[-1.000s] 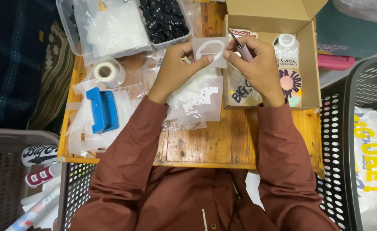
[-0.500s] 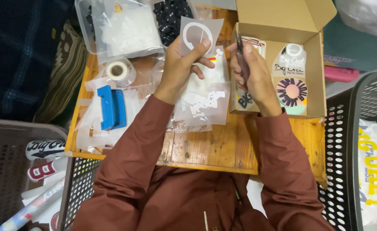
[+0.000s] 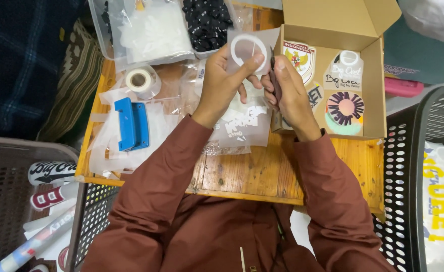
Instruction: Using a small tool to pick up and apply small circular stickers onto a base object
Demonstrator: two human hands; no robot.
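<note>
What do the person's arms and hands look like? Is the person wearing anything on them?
Both arms are covered by long reddish-brown sleeves that reach the wrists, part of one plain top of the same colour. The left hand and right hand are bare: no gloves, and no rings or watch that I can see.

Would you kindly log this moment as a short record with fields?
Left hand: pinches a translucent sheet with a white ring, raised above the table
Right hand: grips a thin dark tool beside the sheet
Surface: wooden table
Right of hands: open cardboard box holding stickers
Left of hands: blue tool, tape roll
Far edge: clear container with white and black pieces
</note>
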